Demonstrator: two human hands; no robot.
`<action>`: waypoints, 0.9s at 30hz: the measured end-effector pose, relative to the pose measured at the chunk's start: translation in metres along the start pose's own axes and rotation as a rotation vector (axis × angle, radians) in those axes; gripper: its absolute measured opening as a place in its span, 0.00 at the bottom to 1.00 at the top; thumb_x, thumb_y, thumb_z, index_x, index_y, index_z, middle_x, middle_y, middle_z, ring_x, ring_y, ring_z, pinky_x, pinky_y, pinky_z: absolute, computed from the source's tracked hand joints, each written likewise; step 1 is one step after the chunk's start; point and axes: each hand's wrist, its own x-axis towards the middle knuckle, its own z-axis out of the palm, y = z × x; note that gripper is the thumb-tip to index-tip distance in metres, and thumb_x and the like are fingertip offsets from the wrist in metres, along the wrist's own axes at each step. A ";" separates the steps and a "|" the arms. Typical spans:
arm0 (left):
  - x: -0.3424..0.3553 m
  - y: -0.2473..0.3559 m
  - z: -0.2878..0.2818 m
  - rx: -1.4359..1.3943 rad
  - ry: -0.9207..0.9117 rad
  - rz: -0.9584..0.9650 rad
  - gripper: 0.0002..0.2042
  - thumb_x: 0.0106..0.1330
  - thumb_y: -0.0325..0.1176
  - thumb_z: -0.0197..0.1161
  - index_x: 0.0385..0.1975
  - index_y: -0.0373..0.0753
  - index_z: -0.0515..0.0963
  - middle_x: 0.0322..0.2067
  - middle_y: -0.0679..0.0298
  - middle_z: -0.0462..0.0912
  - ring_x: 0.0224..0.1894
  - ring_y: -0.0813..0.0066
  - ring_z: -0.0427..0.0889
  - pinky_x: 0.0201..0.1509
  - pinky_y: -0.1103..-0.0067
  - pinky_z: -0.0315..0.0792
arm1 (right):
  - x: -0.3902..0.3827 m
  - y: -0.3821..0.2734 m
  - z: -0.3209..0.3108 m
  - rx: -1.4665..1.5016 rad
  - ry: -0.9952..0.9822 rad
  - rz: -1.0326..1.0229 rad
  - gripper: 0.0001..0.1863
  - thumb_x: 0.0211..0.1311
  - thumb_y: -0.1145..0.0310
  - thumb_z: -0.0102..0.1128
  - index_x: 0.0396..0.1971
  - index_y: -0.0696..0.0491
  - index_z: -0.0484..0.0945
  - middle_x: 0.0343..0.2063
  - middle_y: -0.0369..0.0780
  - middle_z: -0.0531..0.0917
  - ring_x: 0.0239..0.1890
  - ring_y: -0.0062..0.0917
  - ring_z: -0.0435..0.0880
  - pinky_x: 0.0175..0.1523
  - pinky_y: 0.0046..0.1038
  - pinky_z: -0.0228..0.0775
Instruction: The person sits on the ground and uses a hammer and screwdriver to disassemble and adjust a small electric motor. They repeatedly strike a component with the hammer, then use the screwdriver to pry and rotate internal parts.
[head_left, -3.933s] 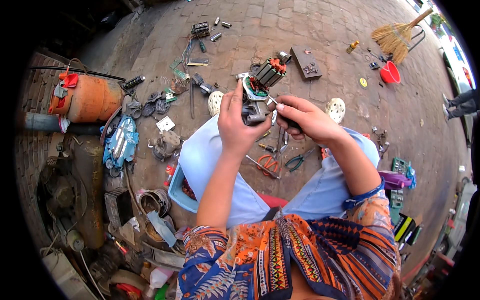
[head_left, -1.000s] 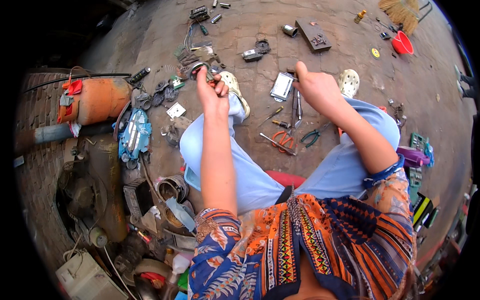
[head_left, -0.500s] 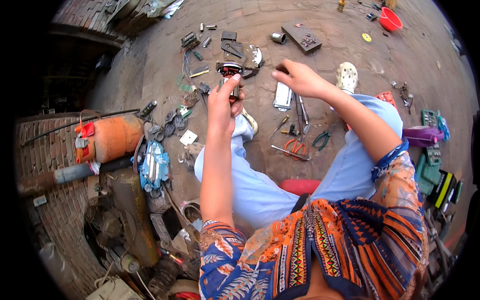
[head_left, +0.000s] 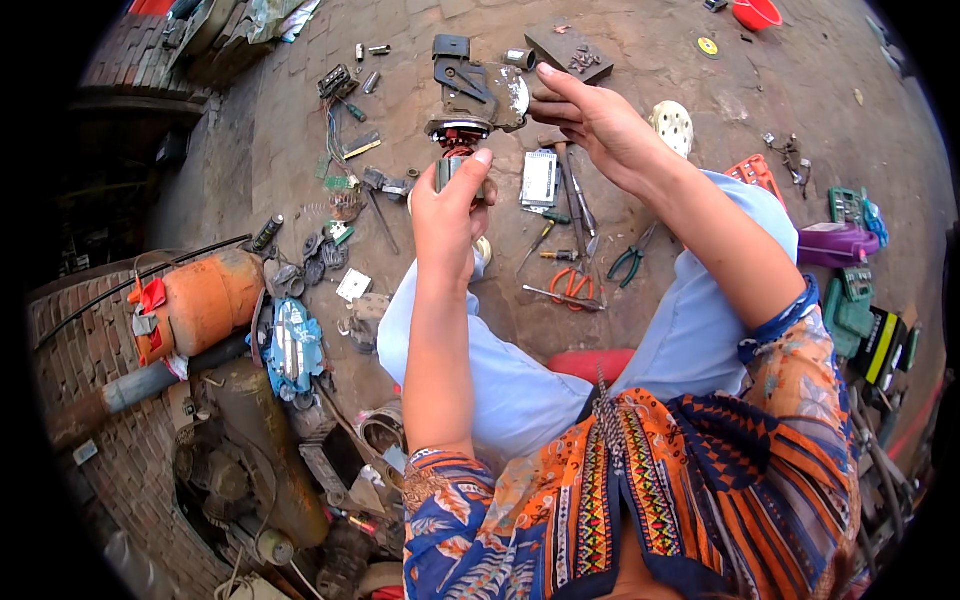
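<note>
My left hand (head_left: pixel 455 200) is closed round a grey metal motor stator (head_left: pixel 447 174) with red windings at its far end. Those windings sit against the round opening of a dark metal cutter body (head_left: pixel 468 95), which has a lever-like plate and a pale curved edge on its right. How deep the stator reaches into it I cannot tell. My right hand (head_left: pixel 610 125) is held to the right of the cutter body, thumb apart and fingers loosely bent, with nothing seen in it. The fingertips come close to the pale edge; whether they touch it is unclear.
Between my legs lie a hammer (head_left: pixel 572 190), orange-handled scissors (head_left: pixel 572 288), green-handled pliers (head_left: pixel 632 258) and a white case (head_left: pixel 540 178). A dark metal block (head_left: pixel 570 55) carries small parts. An orange gas cylinder (head_left: pixel 205 300) stands left; a purple case (head_left: pixel 835 243) lies right.
My right hand has come closer to the cutter body, its thumb and fingers spreading apart. My left hand still grips the stator at the opening. The whole view has shifted slightly.
</note>
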 end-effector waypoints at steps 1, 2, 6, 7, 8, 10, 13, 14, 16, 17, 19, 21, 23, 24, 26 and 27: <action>-0.002 0.003 0.002 0.003 -0.006 -0.018 0.12 0.65 0.38 0.60 0.32 0.35 0.72 0.18 0.66 0.72 0.09 0.88 0.57 0.12 0.87 0.51 | 0.002 0.002 0.000 0.001 -0.023 0.017 0.42 0.55 0.38 0.59 0.55 0.62 0.71 0.52 0.45 0.77 0.59 0.30 0.69 0.64 0.35 0.50; -0.002 0.000 0.001 -0.100 -0.045 -0.041 0.12 0.65 0.39 0.58 0.33 0.34 0.72 0.18 0.66 0.71 0.09 0.88 0.56 0.12 0.87 0.51 | 0.004 0.004 -0.001 0.001 -0.046 0.034 0.42 0.54 0.38 0.59 0.56 0.61 0.71 0.53 0.45 0.76 0.60 0.30 0.68 0.65 0.36 0.48; -0.002 -0.007 -0.003 -0.346 -0.161 -0.083 0.15 0.69 0.42 0.52 0.34 0.33 0.72 0.17 0.68 0.68 0.08 0.88 0.55 0.11 0.88 0.52 | 0.003 0.014 0.007 0.007 -0.084 0.064 0.43 0.52 0.37 0.61 0.56 0.59 0.71 0.54 0.44 0.75 0.59 0.29 0.68 0.65 0.38 0.46; -0.001 -0.009 -0.006 -0.392 -0.197 -0.080 0.16 0.69 0.42 0.51 0.35 0.32 0.72 0.17 0.68 0.69 0.08 0.88 0.55 0.11 0.88 0.52 | -0.002 0.014 0.011 0.047 -0.106 0.074 0.44 0.51 0.37 0.63 0.56 0.60 0.71 0.53 0.44 0.76 0.59 0.30 0.68 0.66 0.38 0.45; -0.001 -0.009 -0.008 -0.438 -0.232 -0.078 0.16 0.69 0.42 0.51 0.35 0.32 0.72 0.17 0.68 0.69 0.08 0.88 0.55 0.11 0.88 0.52 | -0.004 0.013 0.014 0.067 -0.121 0.073 0.44 0.51 0.37 0.63 0.56 0.61 0.71 0.52 0.44 0.76 0.59 0.30 0.69 0.66 0.38 0.46; 0.000 -0.008 -0.007 -0.457 -0.273 -0.084 0.16 0.69 0.43 0.50 0.35 0.32 0.71 0.17 0.68 0.68 0.08 0.88 0.55 0.11 0.88 0.52 | -0.006 0.009 0.015 0.098 -0.153 0.069 0.44 0.51 0.38 0.64 0.55 0.62 0.71 0.52 0.44 0.77 0.59 0.29 0.70 0.66 0.37 0.46; 0.000 -0.009 -0.007 -0.525 -0.337 -0.108 0.17 0.69 0.44 0.50 0.37 0.31 0.71 0.16 0.69 0.68 0.08 0.87 0.56 0.11 0.87 0.53 | -0.006 0.006 0.012 0.044 -0.156 0.017 0.41 0.52 0.39 0.64 0.52 0.62 0.73 0.50 0.43 0.78 0.58 0.27 0.70 0.65 0.31 0.49; 0.000 -0.010 -0.007 -0.554 -0.359 -0.119 0.18 0.69 0.44 0.50 0.37 0.31 0.70 0.16 0.69 0.67 0.08 0.87 0.56 0.12 0.87 0.54 | -0.005 0.004 0.011 0.023 -0.166 0.014 0.39 0.52 0.40 0.64 0.51 0.62 0.74 0.50 0.43 0.78 0.57 0.26 0.71 0.64 0.29 0.51; 0.001 -0.012 -0.008 -0.678 -0.420 -0.151 0.19 0.69 0.45 0.50 0.38 0.30 0.70 0.16 0.69 0.67 0.08 0.87 0.56 0.12 0.87 0.54 | -0.005 -0.002 0.010 -0.018 -0.184 0.007 0.37 0.54 0.42 0.65 0.49 0.62 0.75 0.49 0.42 0.78 0.53 0.23 0.72 0.62 0.25 0.53; 0.001 -0.013 -0.008 -0.741 -0.450 -0.166 0.19 0.69 0.45 0.50 0.38 0.30 0.69 0.16 0.70 0.67 0.08 0.87 0.56 0.12 0.87 0.54 | -0.005 -0.003 0.010 -0.016 -0.194 0.013 0.36 0.54 0.43 0.65 0.49 0.62 0.75 0.48 0.42 0.78 0.52 0.22 0.72 0.61 0.25 0.54; -0.001 -0.014 -0.005 -0.819 -0.474 -0.168 0.20 0.68 0.46 0.51 0.39 0.30 0.68 0.16 0.70 0.66 0.08 0.86 0.57 0.12 0.87 0.55 | -0.005 -0.003 0.009 -0.008 -0.214 0.022 0.35 0.55 0.44 0.64 0.48 0.63 0.75 0.46 0.40 0.79 0.49 0.20 0.72 0.59 0.25 0.56; -0.002 -0.014 -0.004 -0.882 -0.509 -0.174 0.19 0.68 0.45 0.53 0.39 0.30 0.67 0.16 0.69 0.67 0.08 0.86 0.58 0.13 0.87 0.55 | -0.006 0.000 0.011 0.066 -0.215 0.006 0.33 0.57 0.46 0.63 0.48 0.63 0.75 0.44 0.38 0.78 0.46 0.18 0.71 0.58 0.25 0.58; -0.002 -0.013 -0.002 -0.931 -0.553 -0.181 0.19 0.67 0.45 0.54 0.38 0.31 0.66 0.16 0.70 0.67 0.08 0.86 0.58 0.13 0.87 0.55 | -0.006 0.003 0.013 0.141 -0.227 -0.011 0.31 0.59 0.47 0.62 0.47 0.62 0.75 0.42 0.36 0.78 0.44 0.17 0.71 0.56 0.25 0.59; -0.003 -0.011 -0.002 -0.955 -0.571 -0.181 0.18 0.67 0.45 0.54 0.38 0.31 0.66 0.16 0.70 0.67 0.08 0.86 0.58 0.13 0.87 0.55 | -0.006 0.004 0.015 0.183 -0.244 -0.019 0.29 0.61 0.48 0.61 0.47 0.61 0.75 0.41 0.35 0.78 0.44 0.16 0.71 0.56 0.24 0.59; -0.004 -0.010 -0.001 -0.975 -0.595 -0.171 0.18 0.67 0.44 0.55 0.37 0.32 0.66 0.16 0.70 0.67 0.09 0.86 0.58 0.13 0.87 0.55 | -0.005 0.008 0.017 0.247 -0.270 -0.030 0.26 0.63 0.50 0.59 0.47 0.60 0.75 0.40 0.34 0.77 0.44 0.15 0.71 0.55 0.23 0.59; -0.005 -0.010 -0.001 -0.984 -0.608 -0.167 0.18 0.67 0.44 0.55 0.37 0.32 0.65 0.16 0.70 0.67 0.09 0.86 0.58 0.13 0.87 0.55 | -0.003 0.010 0.017 0.271 -0.279 -0.033 0.25 0.64 0.51 0.58 0.47 0.59 0.75 0.40 0.34 0.77 0.44 0.15 0.70 0.55 0.22 0.59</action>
